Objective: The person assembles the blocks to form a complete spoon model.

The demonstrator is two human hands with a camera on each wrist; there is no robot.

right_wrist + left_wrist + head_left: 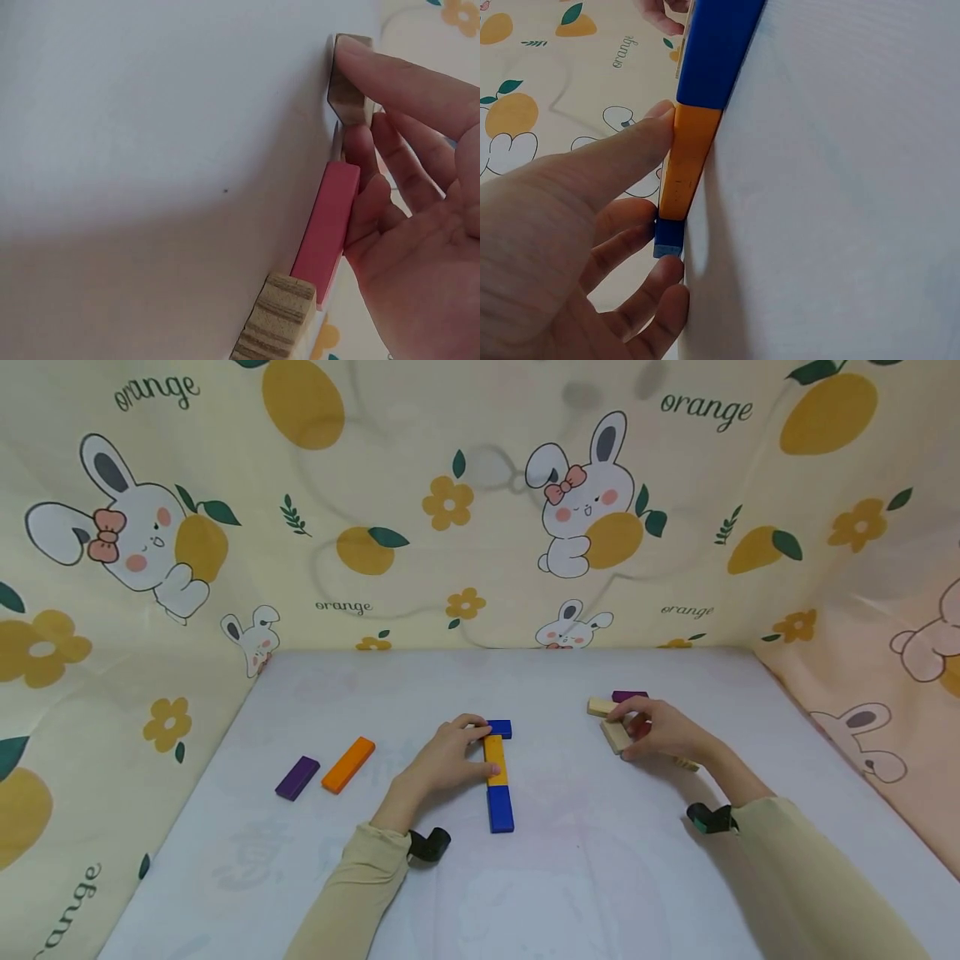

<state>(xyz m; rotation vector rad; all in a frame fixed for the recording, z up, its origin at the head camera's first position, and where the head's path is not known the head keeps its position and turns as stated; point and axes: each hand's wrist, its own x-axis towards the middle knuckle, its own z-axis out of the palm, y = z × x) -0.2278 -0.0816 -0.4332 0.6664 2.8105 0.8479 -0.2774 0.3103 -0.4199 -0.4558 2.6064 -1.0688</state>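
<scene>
A row of wooden blocks lies mid-table: a small blue block [501, 728] set crosswise at the far end, a yellow-orange block [495, 760] in the middle and a blue block [500, 810] nearest. My left hand [448, 756] is at the row's left side. In the left wrist view its thumb [641, 146] touches the yellow-orange block, and its loosely bent fingers are by the small blue block. On the right, my right hand [663, 731] pinches a plain wooden block [349, 90] between thumb and fingers. A pink block [328, 225] is just beneath that hand.
Left of the row lie a purple block [297, 778] and an orange block [348, 766]. Beyond the right hand are a pale block [600, 706] and a dark purple block [630, 696]. A striped wooden block [276, 319] adjoins the pink one. Printed cloth walls enclose the white table.
</scene>
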